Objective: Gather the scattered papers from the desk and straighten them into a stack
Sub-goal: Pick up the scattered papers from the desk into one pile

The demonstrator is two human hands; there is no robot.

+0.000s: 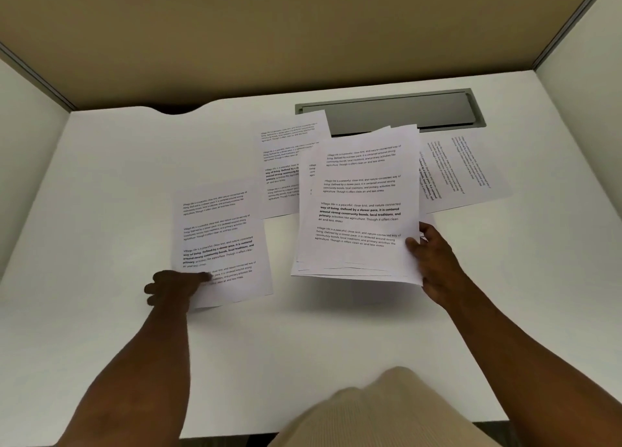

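Head view. White desk (101, 177). Right hand (434, 261), at 3 o'clock of centre, pinched a loose sheaf of papers (360, 207) by its right edge, raised off the desk. Left hand (175, 286), at 8 o'clock, gripped one sheet's (218, 237) lower-left corner. Two further sheets lay flat: one (286, 150) at 12 o'clock, partly under the sheaf; one (464, 167) at 2 o'clock, turned sideways. Grey cable hatch (404, 109) behind.

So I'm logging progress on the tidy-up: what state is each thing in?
Right hand: gripping the stack's right edge.
Stack: lifted, edges uneven.
Left hand: pinching the near sheet's corner.
Near sheet: on the desk, loose.
Far sheet: flat, partly covered.
Sideways sheet: flat, uncollected.
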